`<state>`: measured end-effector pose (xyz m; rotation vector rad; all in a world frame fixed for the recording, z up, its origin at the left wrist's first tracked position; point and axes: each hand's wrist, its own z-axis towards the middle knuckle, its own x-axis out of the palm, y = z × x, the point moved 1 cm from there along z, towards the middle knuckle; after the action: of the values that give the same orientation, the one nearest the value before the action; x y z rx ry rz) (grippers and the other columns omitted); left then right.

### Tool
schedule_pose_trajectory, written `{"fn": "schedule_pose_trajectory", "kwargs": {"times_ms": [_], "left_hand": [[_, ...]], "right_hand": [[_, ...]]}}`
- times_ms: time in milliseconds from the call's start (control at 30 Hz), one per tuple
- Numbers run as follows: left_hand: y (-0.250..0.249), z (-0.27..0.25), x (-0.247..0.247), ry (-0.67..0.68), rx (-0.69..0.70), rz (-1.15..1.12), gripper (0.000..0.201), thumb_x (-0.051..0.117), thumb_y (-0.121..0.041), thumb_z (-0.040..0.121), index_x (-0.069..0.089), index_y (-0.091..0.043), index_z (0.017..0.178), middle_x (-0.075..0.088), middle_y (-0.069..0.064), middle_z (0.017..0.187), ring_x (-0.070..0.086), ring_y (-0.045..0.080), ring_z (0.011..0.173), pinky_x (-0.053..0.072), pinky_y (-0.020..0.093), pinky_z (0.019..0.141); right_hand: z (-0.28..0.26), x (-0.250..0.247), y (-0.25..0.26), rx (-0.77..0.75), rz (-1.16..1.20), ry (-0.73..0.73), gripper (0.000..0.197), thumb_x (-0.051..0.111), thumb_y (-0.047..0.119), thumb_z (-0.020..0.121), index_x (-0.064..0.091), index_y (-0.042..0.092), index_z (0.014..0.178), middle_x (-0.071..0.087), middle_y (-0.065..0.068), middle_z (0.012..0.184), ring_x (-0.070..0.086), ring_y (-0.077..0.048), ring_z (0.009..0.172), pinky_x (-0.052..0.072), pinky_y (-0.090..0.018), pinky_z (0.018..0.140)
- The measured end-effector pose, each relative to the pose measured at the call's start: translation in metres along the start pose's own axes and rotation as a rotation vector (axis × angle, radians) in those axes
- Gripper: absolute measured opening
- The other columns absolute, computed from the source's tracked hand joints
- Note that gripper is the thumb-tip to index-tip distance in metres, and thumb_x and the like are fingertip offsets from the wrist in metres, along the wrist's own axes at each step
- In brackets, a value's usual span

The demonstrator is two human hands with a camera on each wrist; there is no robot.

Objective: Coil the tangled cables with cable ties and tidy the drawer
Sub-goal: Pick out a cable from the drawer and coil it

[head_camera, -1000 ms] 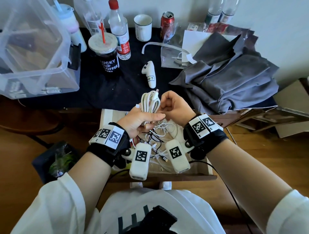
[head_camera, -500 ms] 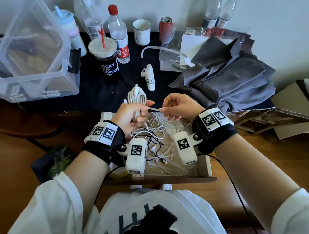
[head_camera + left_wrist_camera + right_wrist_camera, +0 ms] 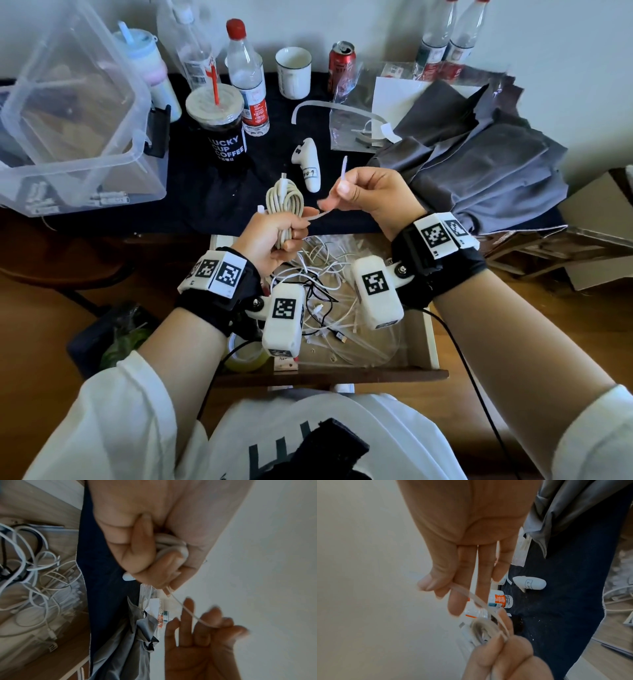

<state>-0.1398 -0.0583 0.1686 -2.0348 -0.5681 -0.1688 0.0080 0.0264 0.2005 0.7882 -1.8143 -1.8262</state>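
1. Far to the upper left of the head view sits a clear plastic storage box (image 3: 72,113), and right of it a dark iced-coffee cup with a red straw (image 3: 219,126) on the black tablecloth (image 3: 205,192).
2. Near centre, my left hand (image 3: 274,240) has its fingers curled round a bundle of coiled white cable (image 3: 284,202), held upright above the open wooden drawer (image 3: 430,339).
3. Below my hands, a tangle of loose white and black cables (image 3: 318,270) lies in that drawer.
4. Just behind the bundle, a small white controller (image 3: 308,164) lies on the cloth.
5. From my left fist a thin translucent cable tie (image 3: 317,216) runs rightward to my right hand (image 3: 373,195).
6. That hand pinches the tie between thumb and forefinger, its tail poking upward; the right wrist view shows the other three fingers (image 3: 485,569) straight and slightly spread.
7. At the right of the frame lies crumpled grey fabric (image 3: 479,164).
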Motion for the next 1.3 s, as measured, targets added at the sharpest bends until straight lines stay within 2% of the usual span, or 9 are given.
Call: {"fn": "schedule_pose_trajectory", "kwargs": {"times_ms": [67, 267, 433, 567, 633, 700, 800, 933, 1300], "left_hand": [[0.0, 0.001, 0.001, -0.002, 0.014, 0.019, 0.02, 0.041, 0.001, 0.09, 0.059, -0.007, 0.091, 0.042, -0.003, 0.047, 0.032, 0.003, 0.033, 0.015, 0.013, 0.03], [-0.005, 0.005, 0.001, 0.001, 0.036, 0.074, 0.021, 0.043, 0.001, 0.09, 0.061, -0.008, 0.089, 0.041, -0.003, 0.048, 0.031, 0.003, 0.033, 0.012, 0.014, 0.035], [-0.006, 0.009, 0.003, 0.01, 0.035, 0.09, 0.021, 0.043, 0.003, 0.089, 0.061, -0.007, 0.09, 0.041, -0.003, 0.048, 0.031, 0.004, 0.033, 0.011, 0.014, 0.035], [-0.005, 0.013, 0.008, -0.02, 0.053, 0.083, 0.026, 0.045, 0.007, 0.086, 0.06, -0.01, 0.072, 0.04, 0.001, 0.052, 0.031, 0.007, 0.034, 0.012, 0.014, 0.035], [-0.005, 0.016, 0.007, -0.022, 0.043, 0.066, 0.02, 0.045, 0.007, 0.085, 0.057, -0.006, 0.078, 0.04, 0.001, 0.052, 0.032, 0.007, 0.034, 0.014, 0.014, 0.034], [-0.005, 0.017, 0.006, -0.021, 0.029, 0.06, 0.016, 0.044, 0.007, 0.086, 0.057, -0.003, 0.088, 0.041, 0.0, 0.049, 0.032, 0.007, 0.034, 0.015, 0.013, 0.033], [-0.006, 0.017, 0.008, 0.003, 0.037, 0.102, 0.018, 0.045, 0.009, 0.084, 0.051, -0.004, 0.074, 0.04, 0.001, 0.049, 0.032, 0.008, 0.034, 0.013, 0.014, 0.034], [-0.009, 0.018, 0.011, 0.021, 0.076, 0.186, 0.025, 0.041, 0.008, 0.088, 0.047, -0.008, 0.07, 0.04, 0.002, 0.052, 0.032, 0.008, 0.035, 0.013, 0.013, 0.035], [-0.011, 0.02, 0.016, 0.007, 0.074, 0.297, 0.027, 0.041, 0.005, 0.091, 0.045, -0.01, 0.069, 0.042, -0.002, 0.044, 0.035, 0.007, 0.032, 0.018, 0.01, 0.033]], "right_hand": [[0.002, 0.006, 0.003, -0.033, -0.001, 0.037, 0.023, 0.049, 0.0, 0.091, 0.058, 0.011, 0.073, 0.065, 0.005, 0.054, 0.062, -0.009, 0.063, 0.049, -0.036, 0.077], [0.009, 0.011, 0.005, -0.026, 0.034, 0.06, 0.025, 0.043, 0.0, 0.094, 0.056, 0.007, 0.074, 0.052, 0.005, 0.041, 0.056, -0.008, 0.046, 0.047, -0.022, 0.059], [0.012, 0.009, 0.005, 0.024, 0.048, 0.074, 0.026, 0.045, 0.004, 0.095, 0.055, 0.006, 0.07, 0.044, 0.006, 0.037, 0.047, -0.008, 0.038, 0.032, -0.033, 0.054], [0.014, 0.014, 0.008, 0.1, 0.102, 0.078, 0.029, 0.047, 0.002, 0.093, 0.05, 0.005, 0.064, 0.049, -0.002, 0.047, 0.036, -0.006, 0.034, 0.031, -0.018, 0.04], [0.014, 0.013, 0.009, 0.129, 0.13, 0.075, 0.029, 0.048, 0.0, 0.092, 0.048, 0.005, 0.063, 0.057, 0.0, 0.052, 0.033, -0.005, 0.033, 0.03, -0.016, 0.035], [0.014, 0.012, 0.009, 0.153, 0.124, 0.075, 0.029, 0.048, 0.0, 0.092, 0.048, 0.005, 0.064, 0.058, 0.002, 0.051, 0.032, -0.004, 0.033, 0.028, -0.015, 0.034], [0.015, 0.013, 0.008, 0.183, 0.057, 0.088, 0.027, 0.051, 0.002, 0.091, 0.05, 0.004, 0.064, 0.054, -0.003, 0.053, 0.032, -0.003, 0.034, 0.025, -0.014, 0.034], [0.018, 0.017, 0.007, 0.225, -0.041, 0.121, 0.025, 0.054, 0.002, 0.09, 0.051, 0.004, 0.065, 0.051, 0.008, 0.038, 0.031, -0.001, 0.032, 0.024, -0.012, 0.034], [0.024, 0.019, 0.006, 0.291, -0.095, 0.077, 0.029, 0.061, 0.001, 0.085, 0.05, 0.003, 0.058, 0.042, -0.006, 0.052, 0.03, -0.004, 0.032, 0.025, -0.013, 0.034]]}}
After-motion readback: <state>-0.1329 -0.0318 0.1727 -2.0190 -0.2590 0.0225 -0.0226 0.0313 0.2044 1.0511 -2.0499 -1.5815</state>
